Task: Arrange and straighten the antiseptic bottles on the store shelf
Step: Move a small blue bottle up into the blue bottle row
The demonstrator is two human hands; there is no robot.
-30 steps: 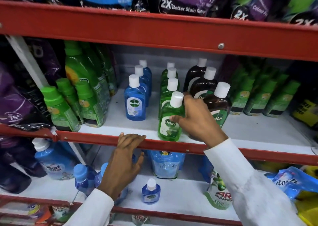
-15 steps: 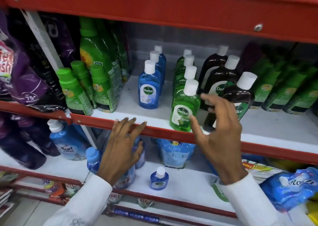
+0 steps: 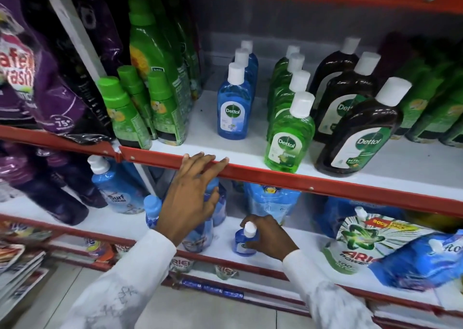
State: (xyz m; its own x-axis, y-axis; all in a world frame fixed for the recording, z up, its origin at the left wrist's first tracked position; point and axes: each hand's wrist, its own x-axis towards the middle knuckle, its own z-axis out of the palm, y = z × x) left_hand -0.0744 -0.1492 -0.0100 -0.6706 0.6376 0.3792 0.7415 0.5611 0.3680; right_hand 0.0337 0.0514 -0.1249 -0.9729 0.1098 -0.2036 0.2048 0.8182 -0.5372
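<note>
Three rows of white-capped antiseptic bottles stand on the white middle shelf (image 3: 250, 153): a blue row (image 3: 233, 108), a green row (image 3: 289, 138) and a dark brown row (image 3: 360, 133). One small blue antiseptic bottle (image 3: 244, 243) stands alone on the lower shelf, and my right hand (image 3: 269, 237) is wrapped around it from the right. My left hand (image 3: 194, 196) rests with its fingertips on the red front rail of the middle shelf, fingers spread and holding nothing.
Green-capped green bottles (image 3: 140, 108) stand left of the blue row, more green bottles (image 3: 431, 108) at far right. Purple detergent pouches (image 3: 37, 78) hang at left. On the lower shelf (image 3: 120, 224) are blue bottles and refill pouches (image 3: 360, 248).
My right hand has dropped from the green and brown bottles on the middle shelf to the lower shelf and closed on the small blue bottle. The view has tilted downward. My left hand has stayed on the rail.
</note>
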